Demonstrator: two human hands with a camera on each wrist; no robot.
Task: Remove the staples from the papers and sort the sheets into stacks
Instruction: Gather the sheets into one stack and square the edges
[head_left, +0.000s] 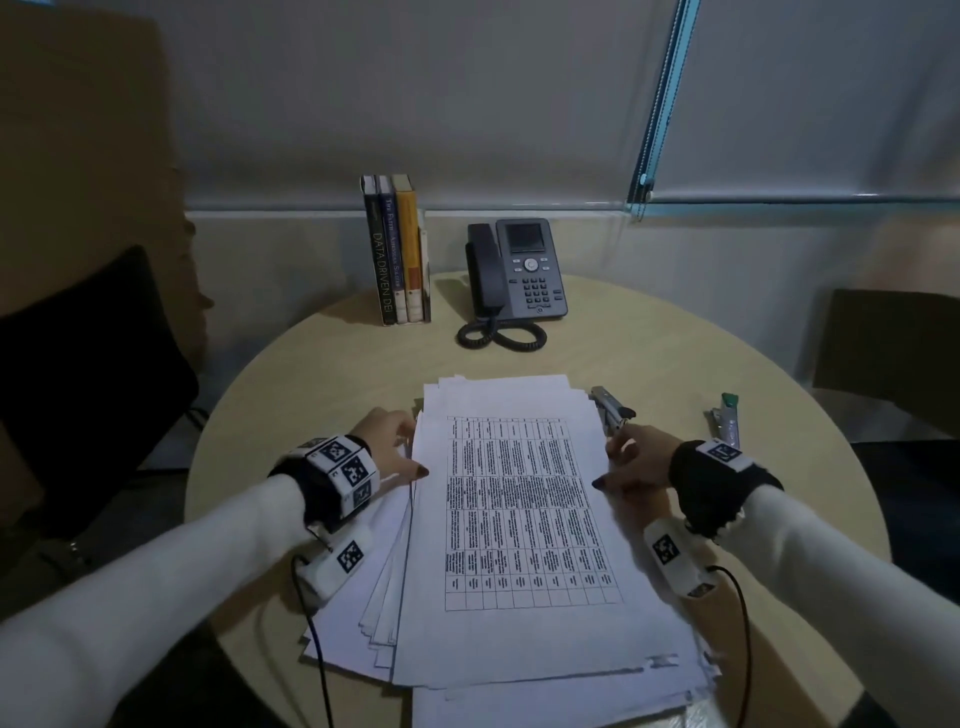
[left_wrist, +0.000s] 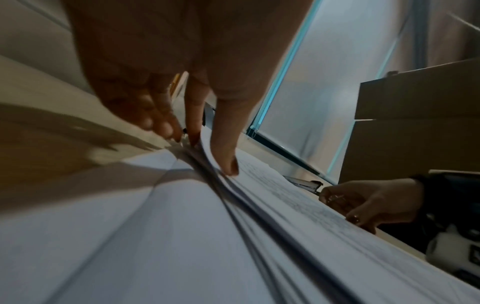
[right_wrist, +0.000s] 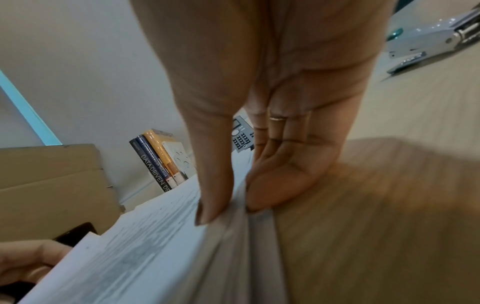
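Head view: paper pile (head_left: 524, 519) sits mid-front on the round table (head_left: 675, 353), top sheet a printed grid. Left hand (head_left: 387, 447) grips the pile's left edge, thumb on top; right hand (head_left: 636, 467) grips the right edge the same way. Looks like squaring or lifting the pile, staple pulling not started. Staple remover (head_left: 613, 408) lies just beyond the right fingers; stapler (head_left: 727, 418) further right. Books (head_left: 397, 249) and phone (head_left: 519, 270) stand well back, so both sides of the table have room for stacks.

Left wrist: fingers (left_wrist: 166, 123) curled under fanned sheet edges, thumb (left_wrist: 227, 158) pressing on top (lower sheets splay out left).

Right wrist: thumb (right_wrist: 210, 197) on top, fingers (right_wrist: 275, 185) tucked beneath the edge, pinching. Next move calls for finding a stapled corner and freeing one hand for the remover.
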